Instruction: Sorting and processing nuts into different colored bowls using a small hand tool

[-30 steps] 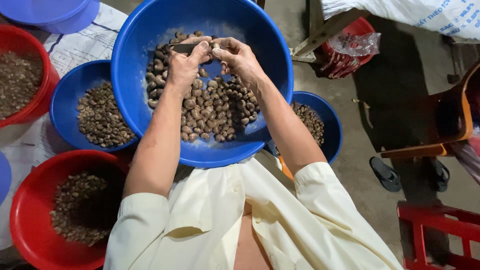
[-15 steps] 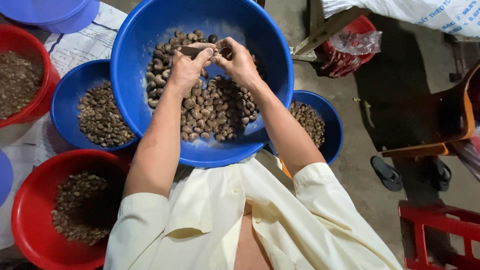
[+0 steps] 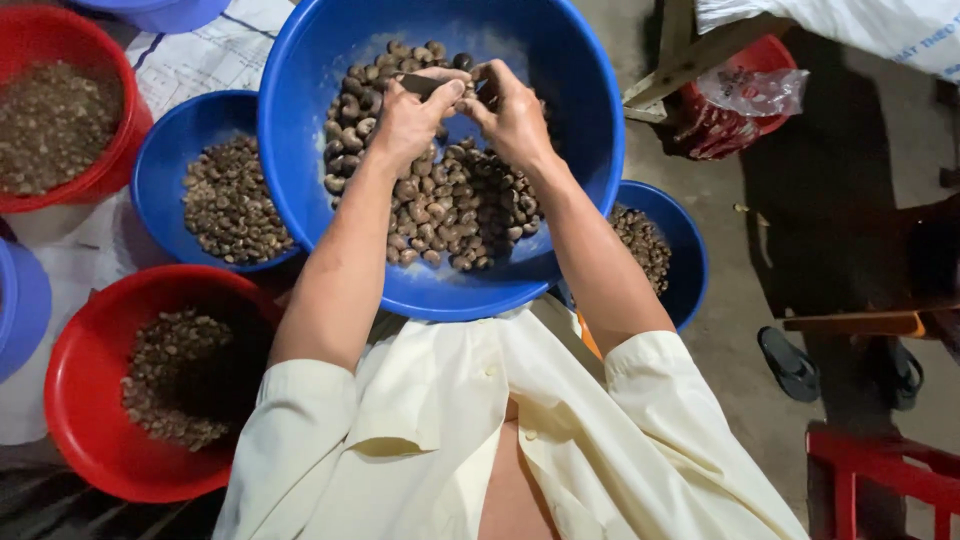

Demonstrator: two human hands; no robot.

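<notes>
Closest to my camera I see the cream shirt (image 3: 440, 440), open at the front, with both sleeves rolled above the elbows. Just left of it stands a red basin (image 3: 75, 400) with small brown kernels in its bottom, and on the right, half hidden behind the right forearm, a small blue bowl (image 3: 690, 265) with similar brown pieces. Both bare forearms go forward over the rim of the large blue basin (image 3: 300, 160), which holds a heap of dark brown cashew nuts (image 3: 450, 205). Above this heap the two hands meet, touching each other. The left hand (image 3: 412, 118) is closed around a small knife (image 3: 418, 85); its dark blade comes out to the left under the thumb. The right hand (image 3: 515, 112) has the fingers curled and pressed together at the tips, pinching one nut against the blade; the nut itself is mostly hidden by the fingers, so I cannot tell its condition. To the left of the large basin is another blue bowl (image 3: 150, 170) with brown nuts, and further left a red basin (image 3: 120, 140) filled with finer brown material. Far on the right a black sandal (image 3: 788, 362) lies on the concrete floor.
</notes>
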